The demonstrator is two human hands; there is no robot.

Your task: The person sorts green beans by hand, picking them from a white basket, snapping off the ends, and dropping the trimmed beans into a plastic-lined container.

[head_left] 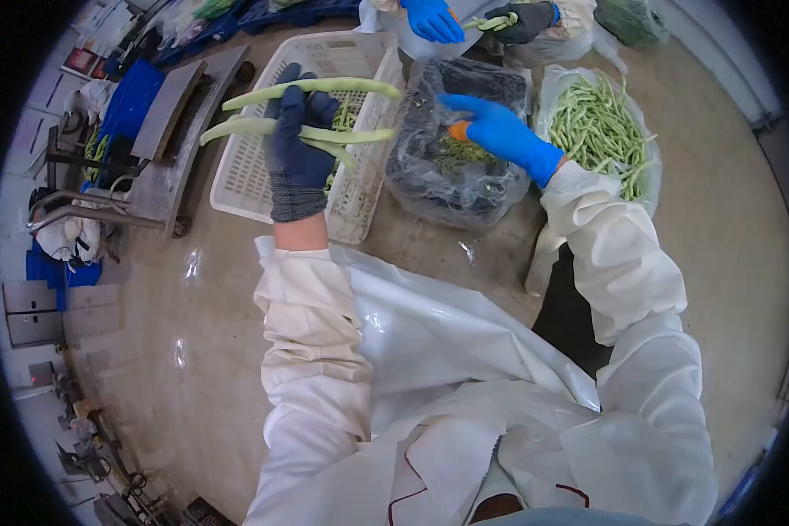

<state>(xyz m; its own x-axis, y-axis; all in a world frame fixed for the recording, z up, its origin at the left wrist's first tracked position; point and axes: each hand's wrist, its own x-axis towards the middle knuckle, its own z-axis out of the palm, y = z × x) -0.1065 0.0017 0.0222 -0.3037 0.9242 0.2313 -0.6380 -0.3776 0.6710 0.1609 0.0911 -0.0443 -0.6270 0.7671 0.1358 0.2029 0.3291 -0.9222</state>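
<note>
My left hand (298, 158), in a dark knitted glove, is closed around a few long flat green beans (232, 128) that stick out on both sides. It is over a white plastic basket (237, 180) with more beans inside. My right hand (508, 136) wears a blue glove, with an orange piece at the thumb tip. Its index finger points left and the thumb stands apart from it. Below this hand is a dark crate lined with clear plastic (421, 175), holding small green bean scraps (475, 151).
A clear bag full of green beans (600, 127) stands at right. Across from me, a co-worker's blue-gloved hand (433, 19) and dark-gloved hand (532, 21) are at some beans (493, 23). A flat cart (180, 158) stands at left, on a shiny floor.
</note>
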